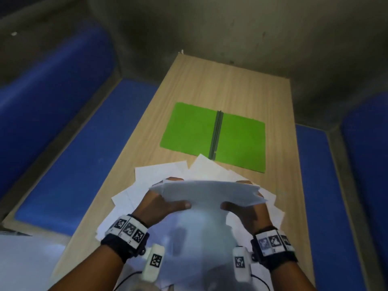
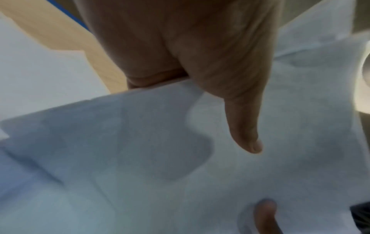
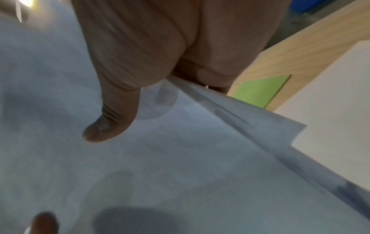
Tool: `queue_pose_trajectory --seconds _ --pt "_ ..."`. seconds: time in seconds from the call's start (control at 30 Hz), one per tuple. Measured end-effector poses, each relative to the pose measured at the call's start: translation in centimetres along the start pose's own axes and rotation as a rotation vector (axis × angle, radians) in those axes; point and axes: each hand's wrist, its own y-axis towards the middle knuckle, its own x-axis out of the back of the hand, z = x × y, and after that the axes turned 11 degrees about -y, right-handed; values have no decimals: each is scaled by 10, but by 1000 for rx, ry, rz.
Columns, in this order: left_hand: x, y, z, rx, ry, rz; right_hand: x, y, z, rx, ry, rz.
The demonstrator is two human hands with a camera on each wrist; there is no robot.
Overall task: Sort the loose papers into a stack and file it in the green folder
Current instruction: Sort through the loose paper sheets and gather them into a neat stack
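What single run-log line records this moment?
left hand: grips papers | right hand: grips papers | folder: open on table, no papers inside

We record one light wood-grain table [image 1: 220,85], flanked on both long sides by blue padded benches [image 1: 69,156], with a dim grey wall [image 1: 231,24] beyond its far end.

the flat bright green card folder [image 1: 213,136] lies wide open, dark spine up the middle. plain white paper sheets [image 1: 165,171] fan out messily just in front; a raised, uneven bunch of white sheets [image 1: 206,194] sits above them.
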Motion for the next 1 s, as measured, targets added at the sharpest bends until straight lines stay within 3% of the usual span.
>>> queue_pose_trajectory --seconds 0.13,0.23,0.4,0.63,0.73,0.83,1.0 --pt "-7 12 4 -55 90 -93 -12 3 3 10 114 -82" --pt "-8 11 -2 -84 -91 -193 -9 0 11 82 235 -133" --pt "-6 1 -2 -130 -168 -132 -9 -8 -8 114 244 -159" --pt "-24 0 -20 -407 -243 -327 -14 -12 13 194 489 -376" --pt "-43 5 -27 -392 -181 -466 -27 -9 30 106 433 -532" --pt "-47 7 -23 -402 -98 -496 -35 -5 24 41 330 -619" --pt "-35 3 -16 -433 -116 -477 -30 -6 9 81 264 -587"
